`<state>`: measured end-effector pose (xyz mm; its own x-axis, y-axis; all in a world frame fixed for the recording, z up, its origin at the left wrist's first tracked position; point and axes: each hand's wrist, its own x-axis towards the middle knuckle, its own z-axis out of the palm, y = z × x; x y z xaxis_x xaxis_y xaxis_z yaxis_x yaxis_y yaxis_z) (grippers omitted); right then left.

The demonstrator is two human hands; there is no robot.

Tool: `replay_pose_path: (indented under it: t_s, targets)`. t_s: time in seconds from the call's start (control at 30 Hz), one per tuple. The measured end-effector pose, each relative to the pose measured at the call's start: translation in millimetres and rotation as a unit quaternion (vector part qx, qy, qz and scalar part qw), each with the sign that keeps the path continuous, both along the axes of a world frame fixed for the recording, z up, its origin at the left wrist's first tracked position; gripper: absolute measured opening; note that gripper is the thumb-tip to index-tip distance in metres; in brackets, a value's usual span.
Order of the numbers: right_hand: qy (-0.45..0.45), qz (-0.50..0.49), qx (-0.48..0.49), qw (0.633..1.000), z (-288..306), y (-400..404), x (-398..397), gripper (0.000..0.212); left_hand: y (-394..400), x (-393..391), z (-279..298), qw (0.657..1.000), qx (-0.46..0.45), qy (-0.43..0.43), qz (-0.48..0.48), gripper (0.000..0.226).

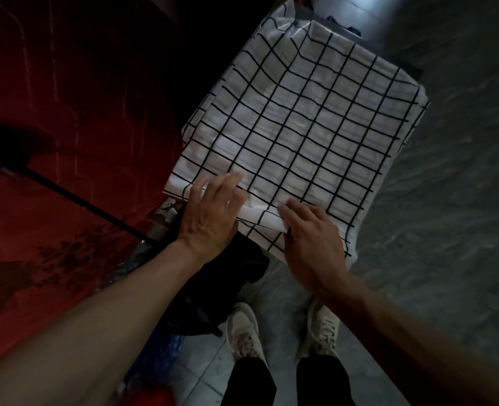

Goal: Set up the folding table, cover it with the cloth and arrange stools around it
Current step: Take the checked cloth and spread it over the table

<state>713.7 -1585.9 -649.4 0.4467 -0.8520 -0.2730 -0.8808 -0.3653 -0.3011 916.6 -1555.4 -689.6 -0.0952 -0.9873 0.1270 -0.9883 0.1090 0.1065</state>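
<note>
Head view. Both forearms reached down over pale shoes (244,332) on the tiled floor (435,259). Left hand (210,212) lay flat, fingers straight, pressing the checked cloth (301,127) at its near edge; right hand (312,241) pinched a rolled fold of that edge. Cloth covered the table, itself hidden beneath. Red fabric (66,112) sat left. Best course, I judged: hold one side down, draw the fold out flat, even the overhang. No stools seen.

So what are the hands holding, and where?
The right hand pinches the checked cloth at its folded near edge. The left hand only rests flat on that edge.
</note>
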Motion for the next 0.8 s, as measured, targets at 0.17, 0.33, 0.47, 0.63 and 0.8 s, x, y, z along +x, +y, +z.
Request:
replay_pose_path:
  t_s: [0.17,0.33,0.47,0.63,0.8]
  targets:
    - [0.008,-0.001,0.002,1.000,0.3,-0.7,0.9,0.040,11.6,4.2,-6.1,0.998,0.064,-0.020,0.022,0.101]
    - [0.018,-0.001,0.005,1.000,0.8,1.3,1.8,0.043,9.6,0.0,-13.8,0.997,0.038,-0.068,0.009,0.114]
    - [0.025,0.017,-0.022,0.999,-6.4,2.1,1.6,0.041,-11.0,-2.6,-23.2,0.999,-0.020,-0.045,0.010,0.092]
    - [0.017,0.013,-0.023,1.000,-6.3,6.5,-0.4,0.050,0.0,3.4,-19.4,0.999,-0.030,-0.003,-0.009,0.064]
    - [0.041,0.017,0.013,0.999,3.2,5.7,3.9,0.061,9.6,17.6,-2.7,0.999,-0.021,0.013,-0.036,0.038]
